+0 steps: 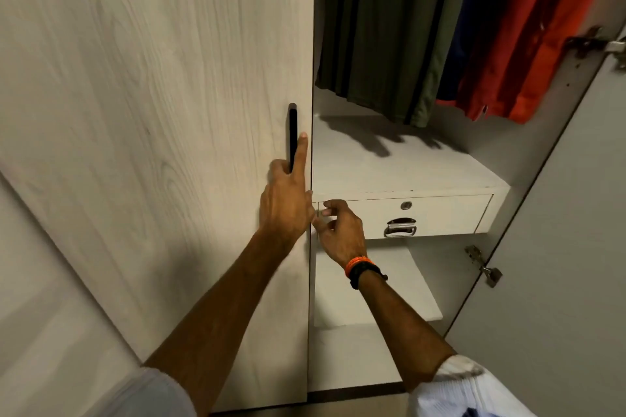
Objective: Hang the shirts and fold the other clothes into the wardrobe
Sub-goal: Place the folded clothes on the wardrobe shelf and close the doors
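1. The left wardrobe door (152,145) is seen closed or nearly so; its black bar handle (292,132) is held by the left hand (284,203), fingers curled round the lower part, index finger laid straight up along the bar.
2. The right hand (340,230) is held just beside the left, at the door's edge and the left end of the drawer (403,217); its grip is loosely curled with thumb and fingertips close together, and whether anything is pinched cannot be told.
3. An orange and black band (360,267) is worn on the right wrist.
4. Shirts are seen hung inside the wardrobe, upper right: dark green shirts (386,30), a navy one (474,27), orange-red ones (528,44). Tops and hangers are cut off by the frame.
5. A white shelf (389,159) lies below the hems, shadowed by them; the drawer sits under it, with a round lock (405,205) and a metal pull (400,227).
6. A lower shelf (372,288) is partly hidden by the right forearm.
7. The right door (559,230) stands open, two metal hinges (484,267) shown; the upper one is cut by the frame edge.
8. Pale sleeves (467,389) are cropped at the bottom.
9. No folded clothes are made out.
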Tool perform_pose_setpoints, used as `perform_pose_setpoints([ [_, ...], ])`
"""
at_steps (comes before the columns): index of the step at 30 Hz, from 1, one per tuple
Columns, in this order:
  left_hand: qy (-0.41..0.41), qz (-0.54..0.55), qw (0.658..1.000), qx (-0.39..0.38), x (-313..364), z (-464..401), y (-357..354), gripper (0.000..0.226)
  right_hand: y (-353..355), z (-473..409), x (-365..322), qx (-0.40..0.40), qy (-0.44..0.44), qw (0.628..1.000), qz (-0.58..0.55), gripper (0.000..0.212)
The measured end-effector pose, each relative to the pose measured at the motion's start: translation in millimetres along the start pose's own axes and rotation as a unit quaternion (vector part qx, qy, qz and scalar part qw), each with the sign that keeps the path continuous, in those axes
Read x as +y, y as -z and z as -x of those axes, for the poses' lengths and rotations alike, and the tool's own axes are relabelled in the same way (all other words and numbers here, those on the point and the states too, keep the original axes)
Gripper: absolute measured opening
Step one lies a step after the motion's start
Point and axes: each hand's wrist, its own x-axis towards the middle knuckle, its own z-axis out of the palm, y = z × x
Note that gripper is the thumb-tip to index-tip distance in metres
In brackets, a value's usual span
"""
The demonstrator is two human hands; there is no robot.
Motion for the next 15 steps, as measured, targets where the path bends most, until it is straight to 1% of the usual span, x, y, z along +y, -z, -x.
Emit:
perform_pose_setpoints([
  [3,-0.008,-0.026,0.993,0.116,7.3,26.3,-5.3,0.080,29.8,22.7,15.5,0.032,-0.013,0.999,-0.011,0.034],
  [4,-0.022,-0.012,0.991,0.131,9.6,33.4,-7.6,0.070,39.5,29.6,21.0,0.048,-0.015,0.999,-0.007,0.033],
  [6,-0.064,0.045,0.993,0.091,23.2,44.6,-20.1,0.054,66.6,48.1,33.7,0.092,-0.028,0.995,0.004,0.027],
  [8,-0.095,0.096,0.991,0.019,40.2,51.5,-34.4,0.045,90.7,64.2,43.1,0.133,-0.038,0.990,0.020,0.023],
  [10,-0.128,0.146,0.980,-0.053,70.8,58.4,-51.4,0.040,121.6,84.0,51.9,0.171,-0.059,0.982,0.048,0.022],
  [11,-0.147,0.170,0.970,-0.088,91.4,64.5,-61.4,0.038,140.3,97.0,56.6,0.192,-0.072,0.977,0.061,0.023],
  [13,-0.188,0.210,0.950,-0.134,126.7,77.9,-77.1,0.036,170.3,119.2,65.3,0.228,-0.086,0.967,0.076,0.024],
  [15,-0.244,0.253,0.919,-0.178,176.4,100.4,-91.3,0.036,210.5,152.8,77.7,0.284,-0.115,0.946,0.107,0.026],
])
